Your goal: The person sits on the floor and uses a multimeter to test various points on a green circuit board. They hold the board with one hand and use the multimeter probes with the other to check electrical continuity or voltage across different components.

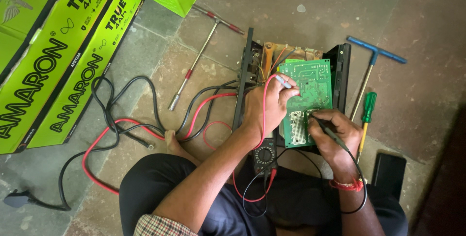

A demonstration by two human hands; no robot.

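Over the green circuit board [307, 101], which lies across an opened black device case [342, 73] on the stone floor, the left hand [266, 106] pinches a red-wired probe [283, 81] against its upper left edge. At the board's lower right, the right hand [335, 131] grips a black probe [329, 130], tip on the board. Below the board's lower left corner sits a multimeter [265, 155].

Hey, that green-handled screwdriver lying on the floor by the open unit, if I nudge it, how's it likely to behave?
The green-handled screwdriver looks stiff and light: a slim shaft and a plastic handle. Its rounded handle lies free on the flat stone floor, so a sideways push would probably roll it. It lies close beside the blue T-handle wrench, which might stop a roll that way.
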